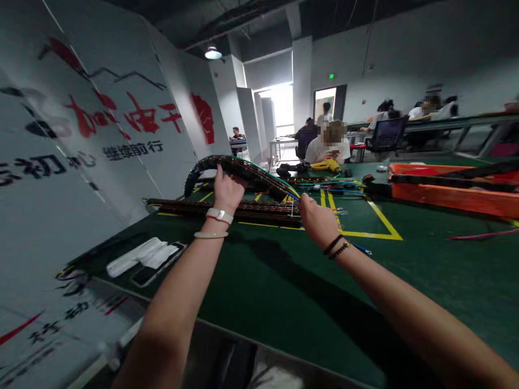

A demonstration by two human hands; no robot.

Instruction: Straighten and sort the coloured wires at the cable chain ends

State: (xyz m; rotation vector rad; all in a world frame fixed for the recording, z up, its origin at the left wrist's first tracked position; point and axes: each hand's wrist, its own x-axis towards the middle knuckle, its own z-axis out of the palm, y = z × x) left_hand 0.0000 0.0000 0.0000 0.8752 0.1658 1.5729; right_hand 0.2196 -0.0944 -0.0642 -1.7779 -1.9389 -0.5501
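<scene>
A black cable drag chain (255,174) arches above the green table (259,270). My left hand (227,189) grips it near the middle, thumb up on the near side; the other fingers are partly hidden behind it. Green, yellow and blue wires (292,192) come out of the chain's right end. My right hand (318,217) is closed around them, and a blue wire end with a lug (365,250) sticks out below that wrist. Just under the raised chain, more dark chains (227,210) lie side by side on the table, with wire ends at their right.
A yellow power tool (329,166) lies at the far edge near a seated person (330,141). Orange bins (454,197) stand at right, a pink wire (484,235) before them. White tissue (156,254) and a phone (152,271) lie at left. Yellow tape (387,221) marks the table.
</scene>
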